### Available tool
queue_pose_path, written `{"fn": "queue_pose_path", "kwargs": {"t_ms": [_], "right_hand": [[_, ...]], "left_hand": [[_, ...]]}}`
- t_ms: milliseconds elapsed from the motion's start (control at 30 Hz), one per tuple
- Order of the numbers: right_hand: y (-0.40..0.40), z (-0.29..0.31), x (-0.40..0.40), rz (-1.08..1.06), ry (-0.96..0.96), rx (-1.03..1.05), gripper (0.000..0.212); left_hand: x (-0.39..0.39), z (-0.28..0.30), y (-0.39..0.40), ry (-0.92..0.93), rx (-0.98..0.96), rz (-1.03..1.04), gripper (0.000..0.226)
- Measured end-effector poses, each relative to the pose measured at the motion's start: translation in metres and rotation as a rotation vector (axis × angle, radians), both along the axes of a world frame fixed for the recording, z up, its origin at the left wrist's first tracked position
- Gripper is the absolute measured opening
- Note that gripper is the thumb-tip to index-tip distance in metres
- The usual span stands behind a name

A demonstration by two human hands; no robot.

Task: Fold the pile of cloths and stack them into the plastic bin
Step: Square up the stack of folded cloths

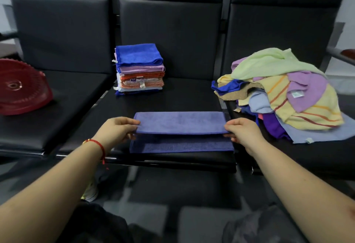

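At the bench's front edge lies a blue cloth, half folded; the left hand pinches its left end, the right hand its right end; folded cloths stack near the backrest (unfolded pile toward the right end); a red bin sits leftward.

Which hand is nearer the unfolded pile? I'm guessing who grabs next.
Right. The right hand is beside the unfolded pile; the left hand is across the purple cloth.
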State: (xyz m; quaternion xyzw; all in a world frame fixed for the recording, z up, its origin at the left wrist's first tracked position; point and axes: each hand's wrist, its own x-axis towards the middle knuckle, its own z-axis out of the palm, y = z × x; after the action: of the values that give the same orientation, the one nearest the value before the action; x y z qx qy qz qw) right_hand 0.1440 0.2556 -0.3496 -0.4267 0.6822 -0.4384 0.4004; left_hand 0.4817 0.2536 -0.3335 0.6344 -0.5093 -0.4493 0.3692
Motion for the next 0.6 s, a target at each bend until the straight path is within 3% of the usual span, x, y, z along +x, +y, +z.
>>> {"fn": "queue_pose_path", "kwargs": {"t_ms": [300,600], "right_hand": [[0.012,-0.01,0.002,0.047,0.096,0.015,0.014],[0.013,-0.009,0.0,0.017,0.398,-0.04,0.014]], "left_hand": [[0.011,-0.016,0.013,-0.129,-0.03,-0.006,0.014],[0.004,-0.014,0.018,-0.29,0.003,-0.18,0.008]]}}
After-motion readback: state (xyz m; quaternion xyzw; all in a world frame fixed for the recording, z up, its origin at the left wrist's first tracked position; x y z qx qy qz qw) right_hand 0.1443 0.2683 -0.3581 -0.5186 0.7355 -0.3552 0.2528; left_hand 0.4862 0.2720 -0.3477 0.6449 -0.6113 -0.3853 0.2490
